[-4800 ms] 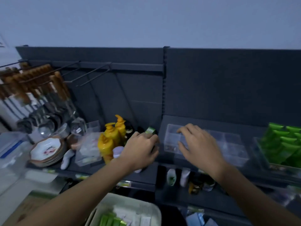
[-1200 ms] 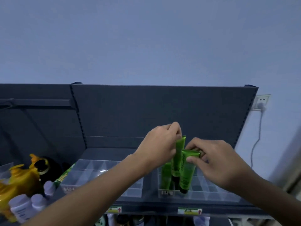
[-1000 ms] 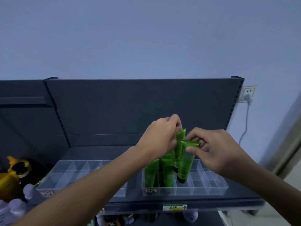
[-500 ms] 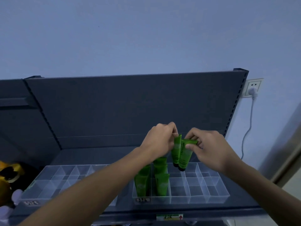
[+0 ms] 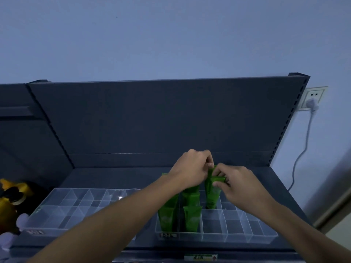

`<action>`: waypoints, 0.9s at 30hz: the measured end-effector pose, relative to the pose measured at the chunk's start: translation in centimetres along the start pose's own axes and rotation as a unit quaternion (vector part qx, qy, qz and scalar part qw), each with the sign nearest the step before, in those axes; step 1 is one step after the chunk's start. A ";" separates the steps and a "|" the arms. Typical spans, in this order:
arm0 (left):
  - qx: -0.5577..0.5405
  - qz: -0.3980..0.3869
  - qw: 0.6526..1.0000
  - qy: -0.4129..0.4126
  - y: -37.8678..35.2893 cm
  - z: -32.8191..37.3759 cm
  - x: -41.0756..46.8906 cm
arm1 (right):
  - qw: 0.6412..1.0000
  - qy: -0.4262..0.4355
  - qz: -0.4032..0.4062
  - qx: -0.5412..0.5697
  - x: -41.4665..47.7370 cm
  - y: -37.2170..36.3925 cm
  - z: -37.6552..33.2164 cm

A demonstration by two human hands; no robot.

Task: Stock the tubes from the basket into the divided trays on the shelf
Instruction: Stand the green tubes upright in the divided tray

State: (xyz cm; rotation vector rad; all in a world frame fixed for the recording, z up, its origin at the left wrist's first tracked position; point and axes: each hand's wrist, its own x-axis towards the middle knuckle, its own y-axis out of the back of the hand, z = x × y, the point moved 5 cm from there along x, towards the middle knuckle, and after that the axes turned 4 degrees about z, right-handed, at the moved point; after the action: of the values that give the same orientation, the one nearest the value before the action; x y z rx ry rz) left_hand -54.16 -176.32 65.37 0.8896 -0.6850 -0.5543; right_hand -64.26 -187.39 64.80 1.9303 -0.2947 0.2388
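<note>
Closest to the camera are two bare forearms reaching up and in from the bottom corners. Just past them is the front lip of the dark shelf [image 5: 114, 179] with a small price label [image 5: 201, 257] on its edge.

On the shelf sit two clear divided trays side by side. The left tray [image 5: 62, 211] shows only bare compartments. The right tray [image 5: 239, 232] has green tubes standing upright in its left columns: one front-left tube [image 5: 166, 218], one just beside it [image 5: 192, 218], and more behind those, partly hidden by the left wrist. The compartments on the right side of that tray show only clear plastic.

Further in, both hands meet over the back of the right tray. The right hand [image 5: 237, 184] is pinching the flat top end of a green tube [image 5: 212, 196], which hangs cap-down with its lower end in a compartment in the third column. The left hand [image 5: 193, 168] is closed with fingertips pinched right against the same tube's top, though I can't make out exactly how much of it it's grasping.

Off at the far left edge there's a yellow bottle [image 5: 7, 205] and some white caps [image 5: 6, 239], blurry.

Behind everything is the dark back panel [image 5: 161, 118], then a pale wall with a socket [image 5: 313, 98] and a plugged-in cord [image 5: 302, 150] at right.
</note>
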 end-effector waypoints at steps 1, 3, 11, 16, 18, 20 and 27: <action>0.001 -0.005 1.000 -0.002 -0.2 -0.1 0.0 | 1.000 -0.002 -0.003 0.000 0.0 -0.2 0.1; 0.003 -0.015 1.000 -0.004 -0.7 -0.3 -0.1 | 1.000 -0.004 -0.009 -0.003 -0.1 -0.6 0.3; -0.019 -0.059 0.998 -0.015 -1.6 -1.2 -0.7 | 0.999 -0.018 -0.039 -0.006 -0.7 -2.0 0.9; -0.034 -0.066 0.997 -0.021 -1.6 -1.2 -0.9 | 0.998 -0.009 -0.053 -0.020 -0.7 -1.9 0.4; -0.032 -0.061 0.997 -0.026 -1.5 -1.1 -1.1 | 0.998 -0.004 -0.054 -0.024 -0.8 -1.8 0.2; -0.031 -0.056 0.997 -0.033 -1.4 -1.0 -1.4 | 0.998 -0.004 -0.057 -0.024 -0.8 -1.7 0.1; -0.015 0.006 0.999 -0.050 0.2 -1.1 -2.4 | 0.999 -0.010 -0.020 -0.026 -0.6 -0.5 -1.2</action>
State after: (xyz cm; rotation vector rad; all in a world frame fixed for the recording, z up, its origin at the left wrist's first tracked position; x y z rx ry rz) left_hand -54.86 -173.97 64.33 0.8336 -0.7699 -0.5999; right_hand -64.66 -186.01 64.63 1.8864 -0.2722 0.1848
